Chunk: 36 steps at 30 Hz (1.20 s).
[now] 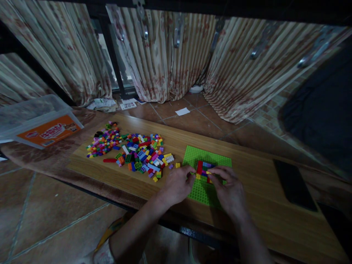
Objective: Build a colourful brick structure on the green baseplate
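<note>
A green studded baseplate [202, 194] lies on the wooden board, with a small structure of red, blue, purple and yellow bricks [200, 167] on it. My right hand [229, 189] is over the plate's right side, thumb and forefinger pinched on a small yellow brick [208, 172] just above the structure. At the structure's left edge, my left hand [178, 185] has its thumb and fingertips together; whatever is between them is too small to make out. Left of the plate spreads a pile of loose toy bricks [143, 154] in many colours.
A clear plastic tub [35, 110] with an orange label stands at the far left. On the right of the wooden board [255, 183] rests a dark flat phone-like slab [294, 185]. Striped curtains [165, 55] hang behind, and a white paper [182, 111] is on the tiled floor.
</note>
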Motion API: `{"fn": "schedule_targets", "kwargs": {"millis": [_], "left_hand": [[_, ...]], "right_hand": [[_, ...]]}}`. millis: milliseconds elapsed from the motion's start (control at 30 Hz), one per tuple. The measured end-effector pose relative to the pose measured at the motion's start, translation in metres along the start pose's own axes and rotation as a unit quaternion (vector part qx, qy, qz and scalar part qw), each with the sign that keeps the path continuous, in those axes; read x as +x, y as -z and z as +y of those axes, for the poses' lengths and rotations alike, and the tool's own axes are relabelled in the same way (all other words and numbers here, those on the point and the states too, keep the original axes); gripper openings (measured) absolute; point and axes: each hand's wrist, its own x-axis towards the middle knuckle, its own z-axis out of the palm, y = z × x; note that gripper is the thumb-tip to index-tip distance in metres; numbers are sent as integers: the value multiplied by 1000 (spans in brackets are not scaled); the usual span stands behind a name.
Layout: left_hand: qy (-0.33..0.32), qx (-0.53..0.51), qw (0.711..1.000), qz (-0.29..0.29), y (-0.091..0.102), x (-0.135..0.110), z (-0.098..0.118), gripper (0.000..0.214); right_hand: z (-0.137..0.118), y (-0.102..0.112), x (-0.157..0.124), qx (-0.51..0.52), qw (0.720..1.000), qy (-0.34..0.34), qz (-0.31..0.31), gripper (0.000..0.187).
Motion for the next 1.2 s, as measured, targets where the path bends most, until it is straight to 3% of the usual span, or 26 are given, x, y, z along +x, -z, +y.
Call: {"fn": "schedule_targets", "kwargs": {"millis": [233, 667, 867, 1033, 1200], "left_hand": [[3, 23, 1000, -1, -2, 1, 1, 28], [-61, 57, 996, 12, -9, -1, -3, 35], [-110, 166, 980, -8, -13, -6, -1, 40], [-114, 226, 967, -26, -14, -7, 0, 44], [-110, 243, 963, -27, -16, -7, 0, 47]], "right_hand": [[7, -12, -1, -13, 1000, -17, 16, 17], [7, -20, 0, -3, 999, -5, 51, 15], [7, -22, 0, -8, 999, -2, 49, 17], [7, -14, 1, 6, 999, -6, 37, 22], [14, 0, 4, 29, 997, -55, 51, 25]]}}
